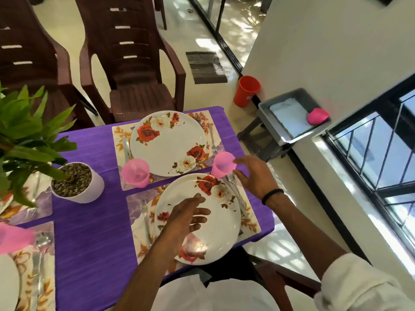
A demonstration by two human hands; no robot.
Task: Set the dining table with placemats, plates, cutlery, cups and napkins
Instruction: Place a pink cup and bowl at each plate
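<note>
Two place settings lie under my hands, and the cup step is the one I am on. My right hand (253,176) is beside the pink cup (222,163) at the top right corner of the near placemat (139,203); my fingertips (237,162) reach the cup's rim side, though I cannot tell whether they touch it or sit just off it. The fingers are spread and only gently bent, not wrapped round the cup, so I judge it has just been stood down or is about to be nudged. Just below those fingers lies the knife (235,191), along the right edge of the near plate (215,221).

My left hand (188,218) hovers over that plate, fingers loose and half extended, holding nothing. To the left of it, past the plate's rim, lies the fork (144,212).

Beyond my fingers the far plate (168,142) sits on its own mat with a second pink cup (135,172) at its near left corner.

No napkin shows at either setting. Well off to the right of my right hand, a grey tray (269,113) holds what looks like folded white napkins (289,113) and another pink cup (317,116) lying on its side. So the next move, as I judge it, is to leave the cup upright, take my right hand across to that tray and bring napkins back, one for each mat, without knocking the cup on the way.
</note>
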